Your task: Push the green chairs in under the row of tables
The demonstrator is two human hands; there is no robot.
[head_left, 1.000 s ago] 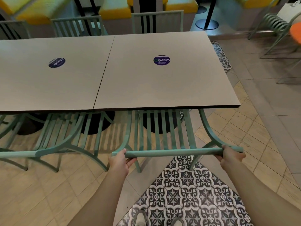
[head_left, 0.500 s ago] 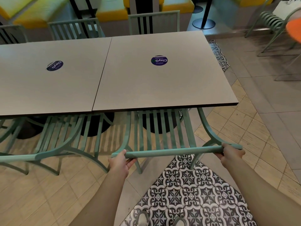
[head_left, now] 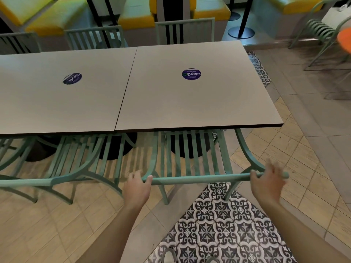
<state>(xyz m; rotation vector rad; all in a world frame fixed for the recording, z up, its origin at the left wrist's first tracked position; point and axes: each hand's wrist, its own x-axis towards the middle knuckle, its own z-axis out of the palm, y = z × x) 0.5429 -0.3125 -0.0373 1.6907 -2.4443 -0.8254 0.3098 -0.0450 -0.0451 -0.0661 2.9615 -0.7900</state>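
A green slatted chair (head_left: 199, 179) stands in front of me with its seat under the right table (head_left: 237, 111) of the row. My left hand (head_left: 137, 188) rests on the left end of the chair's top bar, thumb over the bar. At the bar's right end, my right hand (head_left: 266, 184) is blurred, its fingers spread and lifted off the bar. A second green chair (head_left: 57, 180) stands to the left, partly under the left table (head_left: 47, 107). More green chairs (head_left: 185, 30) are tucked in on the far side.
Black round table bases (head_left: 190, 147) stand under the tables. Yellow benches (head_left: 57, 18) run along the back. A pole base (head_left: 241, 32) and a loose green chair (head_left: 319, 35) are at the back right. Patterned floor tiles (head_left: 218, 224) lie under my feet.
The chair has slid slightly further under the table. My right hand has let go of the top bar and spread its fingers; my left hand has loosened but stays on the bar.
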